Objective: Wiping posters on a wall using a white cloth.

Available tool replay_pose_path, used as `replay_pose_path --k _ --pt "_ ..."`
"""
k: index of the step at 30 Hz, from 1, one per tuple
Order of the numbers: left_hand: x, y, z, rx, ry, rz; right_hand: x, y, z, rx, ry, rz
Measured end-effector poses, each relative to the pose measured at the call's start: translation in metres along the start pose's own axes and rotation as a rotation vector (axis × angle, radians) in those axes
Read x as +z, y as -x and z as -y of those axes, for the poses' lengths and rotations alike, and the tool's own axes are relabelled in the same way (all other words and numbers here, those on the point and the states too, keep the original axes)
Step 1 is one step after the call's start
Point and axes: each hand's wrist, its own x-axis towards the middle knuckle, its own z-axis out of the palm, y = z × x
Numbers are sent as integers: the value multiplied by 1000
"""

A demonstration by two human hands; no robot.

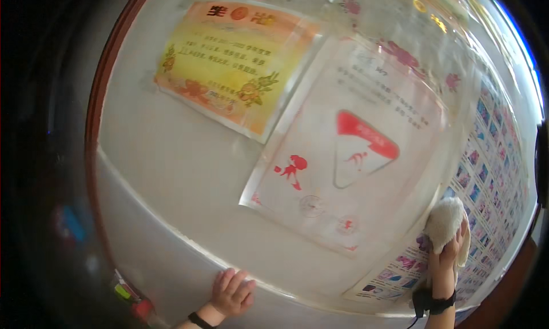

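Note:
My right hand [450,252] is closed around a cream, fluffy cloth [445,222]. The cloth lies against a poster [484,200] covered with rows of small coloured pictures, at the right side of a pale wall. My left hand [233,290] holds nothing; its fingertips rest at a thin raised edge [193,244] along the bottom of the wall. Between and above my hands, a white sheet with red prints [313,166] is fixed to the wall. Left of that sheet is a yellow and orange certificate [227,63] bearing writing.
A reddish-brown strip [95,101] borders the wall at the left. Glossy, transparent film with pink flower prints [401,56] spans the upper right. Small coloured objects [128,292] lie at the lower left, blurred. A dark band with a cable [422,303] is on my right wrist.

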Motion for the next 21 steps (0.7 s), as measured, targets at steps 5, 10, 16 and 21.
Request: replay_pose_path --k 5,10,16,21 --pt "1 0 0 -2 6 -13 9 19 8 15 22 47" --pt "2 1 0 -15 12 -27 6 30 14 21 63 117" --pt "-4 4 -4 -11 -4 -19 9 47 25 -1 50 112" --pt "5 2 0 3 111 -9 10 53 43 -54 36 138"
